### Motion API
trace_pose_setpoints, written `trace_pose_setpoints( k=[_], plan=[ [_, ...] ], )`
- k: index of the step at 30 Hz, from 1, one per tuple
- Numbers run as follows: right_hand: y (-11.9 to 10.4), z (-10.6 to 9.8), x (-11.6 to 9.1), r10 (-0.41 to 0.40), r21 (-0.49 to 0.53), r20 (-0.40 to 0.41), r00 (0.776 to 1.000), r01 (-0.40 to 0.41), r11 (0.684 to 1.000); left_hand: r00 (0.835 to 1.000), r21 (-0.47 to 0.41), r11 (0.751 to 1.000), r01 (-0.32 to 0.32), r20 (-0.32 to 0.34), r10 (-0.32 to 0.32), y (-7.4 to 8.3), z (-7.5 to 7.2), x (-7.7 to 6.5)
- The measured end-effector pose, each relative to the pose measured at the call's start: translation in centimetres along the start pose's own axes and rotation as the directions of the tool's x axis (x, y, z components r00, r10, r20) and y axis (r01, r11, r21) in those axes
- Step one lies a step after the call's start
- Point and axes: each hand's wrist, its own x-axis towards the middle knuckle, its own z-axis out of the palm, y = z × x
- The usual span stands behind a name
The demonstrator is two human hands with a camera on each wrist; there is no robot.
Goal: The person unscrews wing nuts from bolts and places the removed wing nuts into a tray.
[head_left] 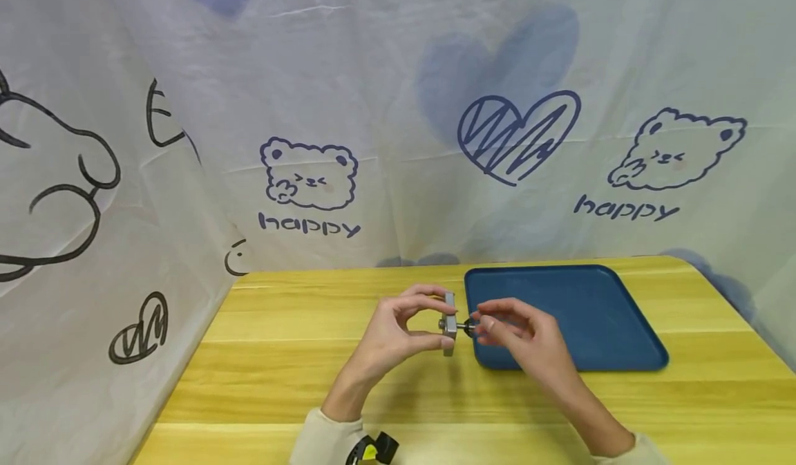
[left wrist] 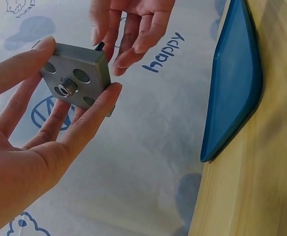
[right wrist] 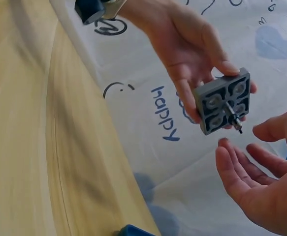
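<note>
"What's in hand?"

"Left hand [head_left: 387,334] pinches a square metal block [left wrist: 77,75] by its edges, above the table [head_left: 280,368]; right hand [head_left: 528,330], fingers loose and free, just beside its rod [right wrist: 231,111]."

"Around them?"

"Blue tray [head_left: 578,313] on the right, partly hidden by that hand; printed cloth [head_left: 392,85] hanging beyond."

Left sleeve [head_left: 323,441]: off-white, plain cuff. On that sleeve's right edge — black wrist unit [head_left: 356,452] with bright yellow patch [head_left: 370,452], dark blocky piece [head_left: 387,446] beside the patch. Right sleeve [head_left: 637,451], well right of left sleeve — also off-white, mostly out of frame. Left hand [head_left: 387,330], right hand [head_left: 525,327]: bare.
</note>
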Motion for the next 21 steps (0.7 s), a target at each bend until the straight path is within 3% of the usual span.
trace_pose_setpoints(
  k=[5,8,21],
  plan=[
    [-0.23,0.13,-0.03,0.132,0.105,0.057,0.990,-0.137,0.985,1.000,-0.028,0.999,0.022,0.007,-0.022,-0.12,0.38,0.00],
    [-0.20,0.29,-0.06,0.161,0.132,0.083,0.984,-0.171,0.977,1.000,-0.037,0.999,0.021,0.011,-0.020,-0.17,0.52,-0.05],
    [0.04,0.51,-0.29,0.076,0.069,0.057,0.995,-0.080,0.994,0.999,-0.024,0.999,0.035,0.020,-0.035,0.04,0.76,0.01]
  ],
)
